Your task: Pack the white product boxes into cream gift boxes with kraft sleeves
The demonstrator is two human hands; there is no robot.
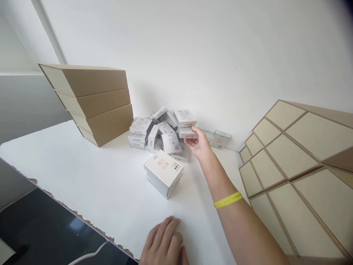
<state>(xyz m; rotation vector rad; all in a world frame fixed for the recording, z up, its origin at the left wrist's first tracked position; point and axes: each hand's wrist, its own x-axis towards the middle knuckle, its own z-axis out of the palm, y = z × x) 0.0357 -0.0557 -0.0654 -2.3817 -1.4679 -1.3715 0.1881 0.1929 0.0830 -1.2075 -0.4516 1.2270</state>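
Observation:
My right hand (199, 144) reaches to the pile by the wall, thumb and fingers closed on the edge of a small silver box (188, 133). Another small box (184, 117) appears just above it; whether it rests on the held one I cannot tell. Left of the hand lies a jumbled heap of the same printed boxes (171, 142). Nearer to me stands a short, neat stack of such boxes (163, 167), orange print on its top face. Below this stack my left hand (163, 243) rests on the white table, fingers loosely bent, with nothing visible in it.
Large brown cartons (102, 82) with cream ends form a stack at the left. More cartons (292, 156) are piled high along the right. A white wall (198, 55) closes off the back. The white table (110, 176) has a rough, chipped left edge, with a white cable (89, 254) beyond it.

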